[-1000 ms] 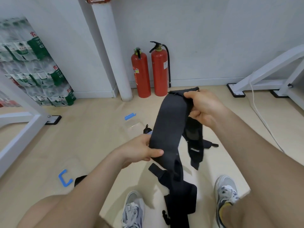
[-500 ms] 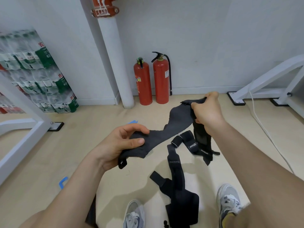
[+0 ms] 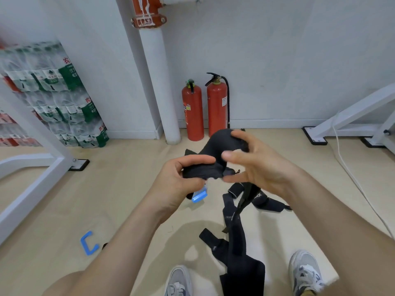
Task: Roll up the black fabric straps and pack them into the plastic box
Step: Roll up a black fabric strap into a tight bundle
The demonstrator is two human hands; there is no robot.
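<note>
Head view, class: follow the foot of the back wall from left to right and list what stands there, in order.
stacked packs of bottled water → white pipe → shorter red fire extinguisher → taller red fire extinguisher → white metal frame

Matt black cloth strap (image 3: 215,154), glossy red metal extinguishers (image 3: 217,110), smooth pale floor (image 3: 119,195).
</note>
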